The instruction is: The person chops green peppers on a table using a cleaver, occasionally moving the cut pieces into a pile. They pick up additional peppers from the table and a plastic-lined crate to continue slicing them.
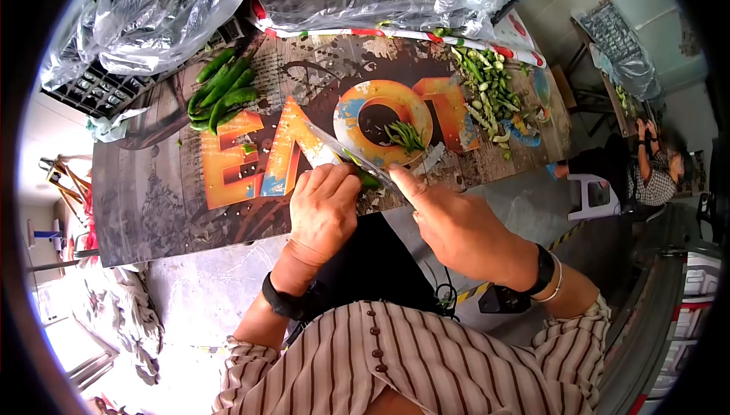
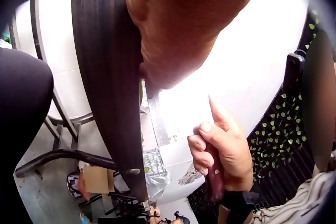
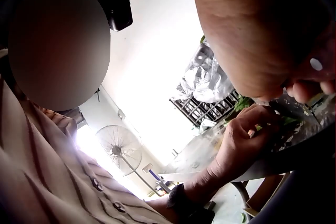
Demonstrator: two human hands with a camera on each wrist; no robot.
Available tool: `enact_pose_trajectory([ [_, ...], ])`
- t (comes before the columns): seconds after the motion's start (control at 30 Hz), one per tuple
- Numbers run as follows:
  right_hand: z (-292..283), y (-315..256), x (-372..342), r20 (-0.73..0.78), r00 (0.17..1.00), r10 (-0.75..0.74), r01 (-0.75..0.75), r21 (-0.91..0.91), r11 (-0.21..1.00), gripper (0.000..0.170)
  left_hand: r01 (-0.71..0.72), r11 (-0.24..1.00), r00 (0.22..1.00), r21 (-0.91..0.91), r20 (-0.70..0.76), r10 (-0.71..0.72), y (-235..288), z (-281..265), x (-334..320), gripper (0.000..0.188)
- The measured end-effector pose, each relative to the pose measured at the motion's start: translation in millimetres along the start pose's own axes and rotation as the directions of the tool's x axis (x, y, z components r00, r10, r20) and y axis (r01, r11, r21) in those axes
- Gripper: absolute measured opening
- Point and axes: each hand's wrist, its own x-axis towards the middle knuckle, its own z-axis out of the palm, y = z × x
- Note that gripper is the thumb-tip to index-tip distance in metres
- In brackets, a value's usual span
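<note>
At the near edge of the table [image 1: 152,209], my left hand [image 1: 327,206] holds a green chili pepper [image 1: 369,181] down, fingers curled over it; part of the pepper is hidden. My right hand [image 1: 464,225] grips a knife [image 1: 342,147], its blade slanting across the pepper close to the left fingertips. The left wrist view shows the dark red knife handle [image 2: 214,179] inside the right fist. In the right wrist view the left hand [image 3: 244,137] bends over the green pepper [image 3: 286,124]. Beyond the blade lies a small bunch of green pieces [image 1: 405,136].
Whole green chilies [image 1: 220,95] are heaped at the left, cut chilies [image 1: 487,92] spread at the right. Black crates [image 1: 106,88] with clear plastic [image 1: 175,19] line the back. Another person [image 1: 654,171] sits at the far right, near a white stool [image 1: 591,198].
</note>
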Motion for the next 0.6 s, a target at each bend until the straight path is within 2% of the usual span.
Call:
enact_pose_trajectory([
  [0.2,-2,3,5,0.046,0.999,0.019,-0.020,0.021,1.000,0.074,-0.013,0.999,1.000,-0.033,-0.005,0.013,-1,0,2,0.015],
  [0.3,-1,6,8,0.034,0.999,0.009,-0.012,0.083,0.996,0.074,0.000,0.999,1.000,-0.053,-0.017,0.000,-1,0,2,0.014],
  [0.37,-1,6,9,0.056,0.997,0.056,-0.063,0.131,0.989,0.072,0.011,0.998,1.000,-0.066,-0.023,-0.013,-2,0,1,0.014],
  [0.6,10,11,28,0.045,0.998,0.051,-0.054,0.092,0.994,0.068,0.006,0.994,0.999,-0.106,-0.033,-0.010,-5,0,1,0.017],
])
